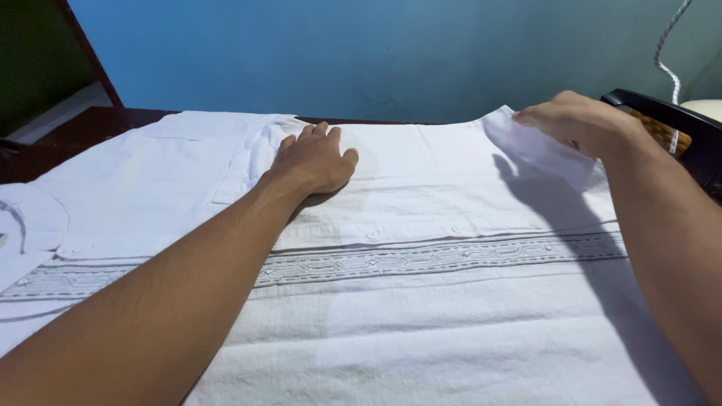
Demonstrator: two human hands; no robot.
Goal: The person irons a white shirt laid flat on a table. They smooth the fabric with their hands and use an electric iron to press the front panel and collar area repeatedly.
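Nearest my view lay the white shirt [421, 301], spread flat over the dark table [90, 124], its long axis running from nine to three o'clock along the embroidered band [421, 259]. My left hand [314, 159] pressed down on it, palm flat with fingers spread, toward twelve. My right hand [579, 120], at two o'clock, pinched the lifted shirt edge [538, 146], with the iron [677, 124] just beyond.

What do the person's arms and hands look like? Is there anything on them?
Both arms are bare from hand to as far up as the picture shows: no sleeves, gloves, watch, rings or bracelets can be seen. The left hand and right hand have short, plain fingernails. The forearms are slim.
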